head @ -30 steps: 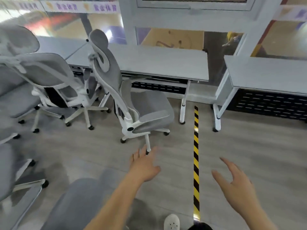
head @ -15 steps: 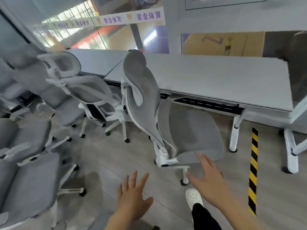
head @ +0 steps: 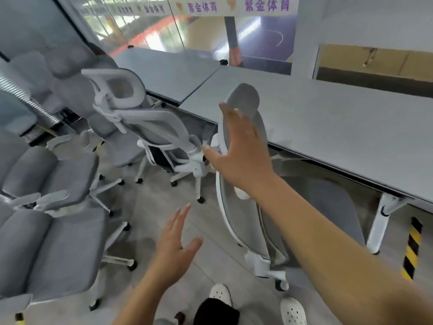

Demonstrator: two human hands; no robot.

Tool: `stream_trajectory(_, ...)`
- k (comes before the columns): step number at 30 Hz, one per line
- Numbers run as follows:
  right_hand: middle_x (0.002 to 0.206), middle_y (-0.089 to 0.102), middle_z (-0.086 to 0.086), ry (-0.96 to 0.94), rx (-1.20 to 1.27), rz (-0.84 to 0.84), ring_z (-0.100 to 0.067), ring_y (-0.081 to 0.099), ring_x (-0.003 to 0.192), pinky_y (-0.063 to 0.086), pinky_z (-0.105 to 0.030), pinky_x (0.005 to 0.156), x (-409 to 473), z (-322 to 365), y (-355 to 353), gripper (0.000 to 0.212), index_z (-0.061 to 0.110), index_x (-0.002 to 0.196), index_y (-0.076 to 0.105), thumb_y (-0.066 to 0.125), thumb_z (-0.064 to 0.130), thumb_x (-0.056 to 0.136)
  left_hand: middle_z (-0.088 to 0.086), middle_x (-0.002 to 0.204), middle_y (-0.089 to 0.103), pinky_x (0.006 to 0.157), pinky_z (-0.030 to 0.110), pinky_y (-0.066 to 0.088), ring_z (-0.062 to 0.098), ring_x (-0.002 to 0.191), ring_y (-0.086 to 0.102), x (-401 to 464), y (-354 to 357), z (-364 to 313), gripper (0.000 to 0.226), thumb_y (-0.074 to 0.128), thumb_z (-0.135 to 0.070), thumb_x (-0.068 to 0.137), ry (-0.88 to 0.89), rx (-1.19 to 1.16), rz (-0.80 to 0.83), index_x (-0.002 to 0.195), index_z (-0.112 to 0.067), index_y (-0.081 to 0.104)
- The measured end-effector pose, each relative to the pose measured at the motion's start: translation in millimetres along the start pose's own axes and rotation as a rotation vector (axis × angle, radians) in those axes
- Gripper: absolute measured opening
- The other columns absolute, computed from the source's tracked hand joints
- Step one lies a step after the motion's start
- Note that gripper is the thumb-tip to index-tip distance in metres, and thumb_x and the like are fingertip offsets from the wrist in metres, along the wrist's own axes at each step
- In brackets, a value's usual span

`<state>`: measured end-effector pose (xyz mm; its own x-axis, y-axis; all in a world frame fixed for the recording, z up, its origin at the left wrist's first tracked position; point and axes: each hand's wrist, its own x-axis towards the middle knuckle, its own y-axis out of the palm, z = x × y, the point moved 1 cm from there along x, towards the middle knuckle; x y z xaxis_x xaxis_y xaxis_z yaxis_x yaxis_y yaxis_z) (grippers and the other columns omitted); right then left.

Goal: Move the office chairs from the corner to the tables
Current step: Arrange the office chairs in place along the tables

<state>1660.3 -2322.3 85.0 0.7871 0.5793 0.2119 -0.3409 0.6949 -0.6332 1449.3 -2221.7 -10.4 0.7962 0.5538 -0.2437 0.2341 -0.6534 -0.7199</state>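
Right hand [head: 239,146] is raised at arm's length, fingers straight and spread wide, palm against the backrest of the nearest office chair [head: 243,202], just below its headrest; a firm grip is not shown. Left hand [head: 174,245] is held low over the floor [head: 154,207], fingers splayed wide, nothing held. The chair stands upright at the near edge of the grey table [head: 328,127], seat turned toward the table, backrest long axis near vertical. Other grey chairs [head: 150,130] are crowded at the left toward the corner. White shoes [head: 293,310] are seen at the bottom edge. Half a second ago the right hand was low near the seat; it has been lifted to the backrest, and the chair appears closer.
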Motion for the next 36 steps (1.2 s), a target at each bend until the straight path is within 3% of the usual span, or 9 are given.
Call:
stream_trajectory(4, 0.154, 0.026, -0.014, 0.263, -0.233, 0.138, -0.038, 0.043, 0.128, 0.041, -0.045, 0.092, 39, -13, 41, 0.086, 0.019, 0.155, 0.0, 0.054, 0.038, 0.091, -0.016, 0.158, 0.021, 0.12, 0.039, 0.02, 0.004, 0.145, 0.018, 71, -32, 15, 0.072, 0.063, -0.028, 0.092, 0.025, -0.066, 0.023, 0.147, -0.051, 0.021)
stream_trajectory(7, 0.151, 0.032, -0.009, 0.327, -0.275, 0.12, -0.035, 0.054, 0.112, 0.046, -0.041, 0.079, 41, -20, 44, 0.082, 0.021, 0.155, 0.002, 0.053, 0.027, 0.092, -0.011, 0.157, 0.027, 0.117, 0.034, 0.021, 0.007, 0.143, 0.023, 137, -55, 12, 0.067, 0.062, -0.025, 0.094, 0.107, -0.118, 0.036, 0.149, -0.039, 0.026)
stream_trajectory(11, 0.143, 0.042, -0.003, 0.405, -0.239, 0.1, -0.028, 0.054, 0.111, 0.048, -0.041, 0.089, 39, -9, 42, 0.085, 0.029, 0.156, 0.007, 0.055, 0.023, 0.085, -0.015, 0.148, 0.032, 0.109, 0.025, 0.025, -0.001, 0.131, 0.028, 197, -75, -7, 0.06, 0.058, -0.02, 0.096, 0.293, -0.205, 0.111, 0.149, -0.031, 0.033)
stream_trajectory(13, 0.132, 0.05, 0.001, 0.454, -0.205, 0.078, -0.022, 0.056, 0.101, 0.049, -0.037, 0.083, 37, -4, 42, 0.089, 0.035, 0.156, 0.01, 0.057, 0.024, 0.081, -0.015, 0.148, 0.032, 0.109, 0.025, 0.024, -0.005, 0.127, 0.025, 220, -82, -16, 0.06, 0.057, -0.024, 0.097, 0.384, -0.22, 0.15, 0.15, -0.033, 0.031)
stream_trajectory(18, 0.122, 0.059, 0.01, 0.53, -0.161, -0.023, -0.014, 0.06, 0.092, 0.05, -0.03, 0.074, 19, 5, 43, 0.085, 0.045, 0.151, 0.023, 0.06, 0.022, 0.078, -0.01, 0.157, 0.025, 0.112, 0.032, 0.025, 0.003, 0.138, 0.025, 253, -90, -30, 0.062, 0.055, -0.033, 0.097, 0.536, -0.253, 0.241, 0.148, -0.046, 0.023)
stream_trajectory(23, 0.123, 0.062, 0.018, 0.563, -0.088, -0.066, -0.013, 0.064, 0.098, 0.054, -0.036, 0.087, -6, 13, 39, 0.083, 0.051, 0.143, 0.037, 0.064, 0.018, 0.072, -0.011, 0.159, 0.02, 0.118, 0.04, 0.022, 0.011, 0.147, 0.018, 254, -102, -45, 0.064, 0.052, -0.028, 0.099, 0.627, -0.288, 0.326, 0.149, -0.047, 0.018)
stream_trajectory(30, 0.113, 0.066, 0.027, 0.691, 0.162, 0.147, 0.009, 0.061, 0.101, 0.046, -0.008, 0.079, -45, 13, -10, 0.064, 0.044, 0.123, 0.061, 0.076, 0.003, 0.076, -0.013, 0.158, 0.023, 0.111, 0.036, 0.029, 0.013, 0.144, 0.026, 256, -101, -49, 0.061, 0.051, -0.03, 0.098, 0.665, -0.262, 0.387, 0.146, -0.052, 0.02)
stream_trajectory(33, 0.118, 0.066, 0.024, 0.727, 0.104, 0.262, 0.004, 0.06, 0.107, 0.046, -0.013, 0.086, -50, 11, -33, 0.066, 0.043, 0.124, 0.063, 0.078, 0.003, 0.074, -0.01, 0.158, 0.024, 0.103, 0.029, 0.029, 0.01, 0.14, 0.028, 255, -93, -49, 0.059, 0.049, -0.028, 0.1, 0.662, -0.281, 0.412, 0.149, -0.046, 0.021)
stream_trajectory(36, 0.118, 0.068, 0.019, 0.75, 0.048, 0.323, -0.002, 0.063, 0.109, 0.048, -0.024, 0.098, -59, 10, -51, 0.066, 0.041, 0.124, 0.064, 0.076, -0.001, 0.075, -0.013, 0.158, 0.023, 0.112, 0.036, 0.028, 0.014, 0.145, 0.025, 255, -90, -56, 0.057, 0.048, -0.035, 0.101, 0.669, -0.304, 0.427, 0.147, -0.05, 0.02)
